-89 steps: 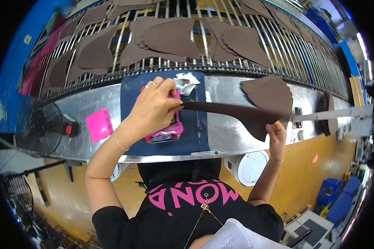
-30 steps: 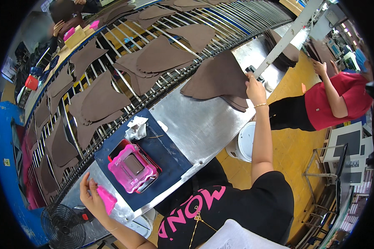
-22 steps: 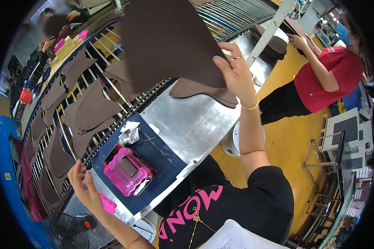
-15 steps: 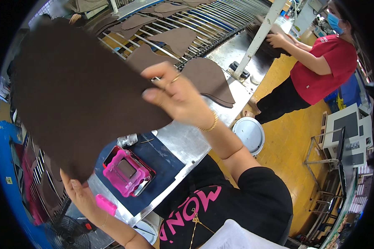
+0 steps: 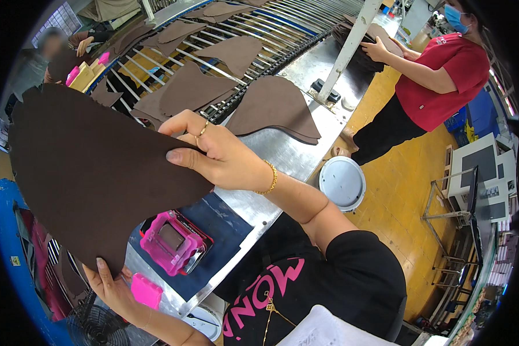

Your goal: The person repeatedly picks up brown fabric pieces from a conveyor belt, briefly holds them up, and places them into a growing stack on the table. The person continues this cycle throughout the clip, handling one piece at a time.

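A large dark brown cut panel (image 5: 98, 173) with a smooth matt face is held up between my two hands, at the left of the view. My right hand (image 5: 228, 153) pinches its right edge, thumb on the near face and fingers behind. At its bottom corner my left hand (image 5: 118, 294) grips it, the thumb in front and the other fingers partly hidden. Below the panel, a pink scalloped box (image 5: 168, 245) with a small brown piece inside sits on a dark blue mat (image 5: 219, 242). A pink lid (image 5: 146, 291) lies close to my left hand.
Similar brown pieces (image 5: 277, 106) are stacked on the metal table (image 5: 248, 199). More lie on a conveyor of metal bars (image 5: 294, 49) behind. A person in red (image 5: 444, 86) handles brown pieces at right; another person sits far left. A white-lidded bucket (image 5: 342, 183) stands right of the table.
The brown panel has moved down and left, uncovering more of the conveyor and the far-left person. My right hand has shifted left and lower with it; my left hand stays near the bottom corner.
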`<state>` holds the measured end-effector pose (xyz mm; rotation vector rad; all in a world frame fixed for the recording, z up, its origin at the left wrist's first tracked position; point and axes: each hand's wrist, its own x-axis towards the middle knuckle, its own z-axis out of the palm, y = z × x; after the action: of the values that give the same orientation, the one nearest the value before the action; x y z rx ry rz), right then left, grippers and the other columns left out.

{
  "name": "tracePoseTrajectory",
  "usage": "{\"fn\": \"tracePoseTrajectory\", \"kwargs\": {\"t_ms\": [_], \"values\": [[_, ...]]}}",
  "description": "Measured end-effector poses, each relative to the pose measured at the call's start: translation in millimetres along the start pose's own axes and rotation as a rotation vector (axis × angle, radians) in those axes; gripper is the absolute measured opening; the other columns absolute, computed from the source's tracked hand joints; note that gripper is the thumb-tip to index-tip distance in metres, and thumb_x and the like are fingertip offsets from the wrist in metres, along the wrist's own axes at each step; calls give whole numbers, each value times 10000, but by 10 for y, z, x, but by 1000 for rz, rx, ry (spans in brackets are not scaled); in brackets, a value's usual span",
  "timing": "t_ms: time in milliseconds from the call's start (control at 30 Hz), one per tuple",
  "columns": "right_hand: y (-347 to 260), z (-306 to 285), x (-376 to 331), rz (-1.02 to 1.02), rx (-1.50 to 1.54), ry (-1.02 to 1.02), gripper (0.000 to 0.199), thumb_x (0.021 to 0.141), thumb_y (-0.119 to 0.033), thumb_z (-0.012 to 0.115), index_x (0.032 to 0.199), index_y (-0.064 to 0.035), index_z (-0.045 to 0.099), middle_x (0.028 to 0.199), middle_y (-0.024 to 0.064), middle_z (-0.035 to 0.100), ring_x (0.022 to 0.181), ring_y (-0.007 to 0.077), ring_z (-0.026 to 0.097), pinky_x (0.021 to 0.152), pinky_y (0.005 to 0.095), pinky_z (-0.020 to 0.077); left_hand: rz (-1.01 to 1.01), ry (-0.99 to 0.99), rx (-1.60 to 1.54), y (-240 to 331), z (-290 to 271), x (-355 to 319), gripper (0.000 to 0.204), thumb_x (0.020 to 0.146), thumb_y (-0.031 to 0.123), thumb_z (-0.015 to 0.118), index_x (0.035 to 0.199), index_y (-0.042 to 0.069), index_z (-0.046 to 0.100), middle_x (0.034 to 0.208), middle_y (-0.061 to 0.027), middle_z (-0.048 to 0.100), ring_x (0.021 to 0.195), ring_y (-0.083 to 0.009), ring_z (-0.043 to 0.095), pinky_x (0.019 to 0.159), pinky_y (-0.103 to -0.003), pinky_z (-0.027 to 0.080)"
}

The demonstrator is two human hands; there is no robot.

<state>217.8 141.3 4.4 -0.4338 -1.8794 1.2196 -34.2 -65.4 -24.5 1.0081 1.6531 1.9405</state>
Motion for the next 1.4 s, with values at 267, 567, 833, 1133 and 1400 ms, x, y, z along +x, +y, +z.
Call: {"fn": "tracePoseTrajectory", "kwargs": {"t_ms": [267,567,833,1133,1400], "values": [[-38,-6,-7,58,33,-157,310,896,-206,632,1118,-6,551,920,116,630,765,220,637,707,294,476,63,126,35,50,-170,23,336,965,204,555,1259,54,488,803,-49,618,501,-100,528,404,-186,378],[75,39,-25,-21,18,-204,329,894,-238,624,1119,-9,550,923,170,660,781,314,648,693,338,484,57,89,-6,-16,-207,10,309,971,188,543,1245,53,499,838,-53,636,523,-103,533,410,-191,380],[106,34,-21,23,-26,-276,355,910,-268,616,1142,-8,553,950,126,633,852,278,639,739,318,476,78,63,-4,-45,-233,10,304,976,179,530,1249,52,490,851,-64,633,524,-103,524,412,-194,386],[109,13,-35,-29,-39,-253,348,887,-272,619,1084,2,535,895,207,620,838,380,613,712,381,472,-32,208,-12,-147,-337,31,313,956,191,574,1231,57,505,873,-44,620,531,-92,493,435,-201,349],[135,-16,-57,13,-12,-314,337,912,-273,609,1093,4,547,920,149,600,819,321,623,715,348,471,46,158,44,-65,-109,-13,460,955,222,576,1350,31,437,836,-41,602,510,-90,477,430,-211,343]]}}
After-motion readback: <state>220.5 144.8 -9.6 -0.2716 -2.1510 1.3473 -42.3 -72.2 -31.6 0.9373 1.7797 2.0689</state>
